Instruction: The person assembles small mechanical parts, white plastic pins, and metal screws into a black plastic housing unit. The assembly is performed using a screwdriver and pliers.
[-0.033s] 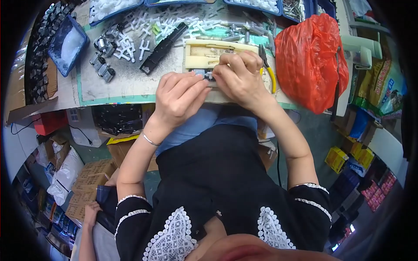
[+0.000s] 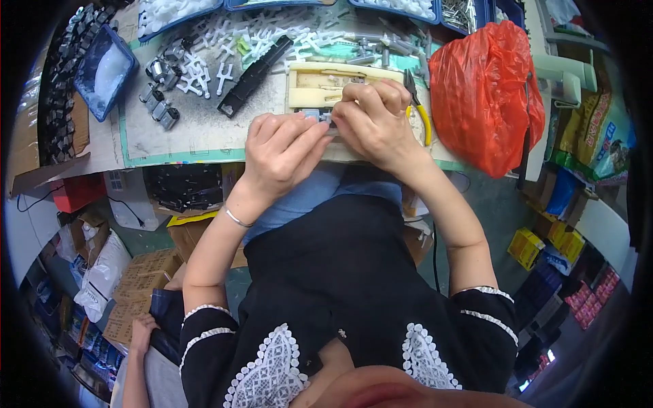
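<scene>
At the front edge of the bench both hands meet over a small grey-and-black plastic part. My left hand is closed, its fingertips pinched on the part's near side. My right hand bends its fingers down at the part's right end. Its fingertips are closed, and whatever they pinch is hidden behind them. Just beyond lies a cream block-like fixture with a long recess, partly covered by my right hand. Pliers with yellow handles lie right of my right hand.
A long black plastic strip lies left of the fixture. Further left are grey-and-black parts and a blue tray. White Y-shaped pieces spread behind. A red plastic bag stands right. Another person's hand shows lower left.
My left hand has shifted very slightly to the right, its fingertips closer to my right hand. My right hand stays in nearly the same place.
</scene>
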A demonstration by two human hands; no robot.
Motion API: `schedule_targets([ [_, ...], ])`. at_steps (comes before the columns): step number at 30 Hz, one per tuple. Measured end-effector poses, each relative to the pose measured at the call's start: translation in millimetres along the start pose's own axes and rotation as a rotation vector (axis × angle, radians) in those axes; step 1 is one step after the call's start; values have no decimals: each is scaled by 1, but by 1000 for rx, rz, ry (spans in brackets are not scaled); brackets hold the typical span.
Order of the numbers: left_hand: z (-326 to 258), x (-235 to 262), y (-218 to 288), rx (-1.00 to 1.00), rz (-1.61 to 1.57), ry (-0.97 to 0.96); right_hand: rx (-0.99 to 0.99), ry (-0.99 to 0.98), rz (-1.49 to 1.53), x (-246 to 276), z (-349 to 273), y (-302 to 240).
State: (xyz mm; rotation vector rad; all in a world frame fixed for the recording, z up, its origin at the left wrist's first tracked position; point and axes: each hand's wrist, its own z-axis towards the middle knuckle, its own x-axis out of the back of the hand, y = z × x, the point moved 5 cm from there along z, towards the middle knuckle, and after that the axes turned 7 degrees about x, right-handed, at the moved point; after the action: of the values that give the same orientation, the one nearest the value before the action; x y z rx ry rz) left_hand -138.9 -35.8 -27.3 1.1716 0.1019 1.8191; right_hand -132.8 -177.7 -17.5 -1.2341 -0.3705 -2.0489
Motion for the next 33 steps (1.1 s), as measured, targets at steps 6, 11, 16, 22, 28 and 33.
schedule_targets([
  [6,4,-7,8,-45,192,76,-126,-52,109,8,4,7],
  [11,17,-10,10,-107,165,14,-519,269,317,56,21,92],
  [16,31,4,20,-121,125,-48,-610,-423,-327,47,29,236],
  [22,104,37,-33,128,211,54,-555,-455,-410,24,40,233],
  [28,155,20,-92,182,528,-60,-565,-293,-291,45,33,230],
  [33,171,-5,-111,324,632,-306,-603,-107,-124,52,31,224],
])
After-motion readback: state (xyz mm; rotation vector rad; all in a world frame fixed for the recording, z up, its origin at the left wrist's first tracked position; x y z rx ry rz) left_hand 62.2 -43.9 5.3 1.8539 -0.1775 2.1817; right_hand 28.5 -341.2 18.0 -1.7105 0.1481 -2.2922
